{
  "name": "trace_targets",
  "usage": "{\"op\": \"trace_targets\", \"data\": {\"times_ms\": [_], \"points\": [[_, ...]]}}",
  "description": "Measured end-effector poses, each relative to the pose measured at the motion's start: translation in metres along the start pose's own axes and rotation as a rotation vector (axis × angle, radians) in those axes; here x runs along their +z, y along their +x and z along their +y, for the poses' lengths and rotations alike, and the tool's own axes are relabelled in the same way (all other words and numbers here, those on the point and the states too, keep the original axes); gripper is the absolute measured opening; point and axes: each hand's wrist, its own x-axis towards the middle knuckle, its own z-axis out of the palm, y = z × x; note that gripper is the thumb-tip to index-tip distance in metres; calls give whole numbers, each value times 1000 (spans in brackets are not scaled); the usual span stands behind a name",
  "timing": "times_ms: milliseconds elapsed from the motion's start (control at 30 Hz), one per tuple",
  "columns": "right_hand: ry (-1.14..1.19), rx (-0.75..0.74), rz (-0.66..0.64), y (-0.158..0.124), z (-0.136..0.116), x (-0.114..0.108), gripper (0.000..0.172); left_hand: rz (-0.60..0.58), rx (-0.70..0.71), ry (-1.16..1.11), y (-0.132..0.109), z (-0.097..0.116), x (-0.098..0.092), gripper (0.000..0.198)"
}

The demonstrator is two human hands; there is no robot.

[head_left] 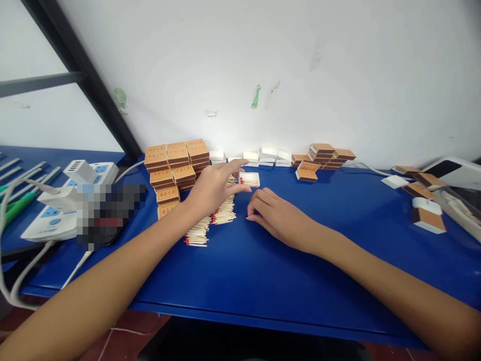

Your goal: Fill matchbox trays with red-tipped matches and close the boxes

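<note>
Blue tabletop (pixel 225 281) against a white wall (pixel 285 65): near its middle, a small, shallow white tray (pixel 258 179) lies open, holding slim pale matches (pixel 248 182) with red heads. Left hand (pixel 215 186): grip spread, thumb and forefinger parted at the tray. Right hand (pixel 276 218): fingers curled, nearer the viewer; whether its grip pinches anything, I cannot tell.

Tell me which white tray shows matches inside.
The tray just beyond the right hand: red-tipped matches lie inside. The trays by the wall show none.
</note>
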Motion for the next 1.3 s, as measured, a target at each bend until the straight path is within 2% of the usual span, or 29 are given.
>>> {"op": "trace_targets", "data": {"times_ms": [333,433,533,633,833,1033,1300], "points": [[158,-8,191,5,-20,0,22,18,-22,-5,2,-6,-3,57],[317,135,252,4,-21,1,14,37,-20,11,3,-6,-3,58],[499,308,301,5,-22,4,14,55,-8,15,3,-6,-3,58],[592,353,302,6,-22,10,17,62,1,9,2,-5,-2,59],[468,289,319,11,-22,19,9,68,-5,20,3,-6,-3,57],[440,305,306,23,-29,13,9,88,-22,30,4,-11,-7,51],[373,331,307,24,-38,25,5,105,8,29,2,-12,-7,54]]}}
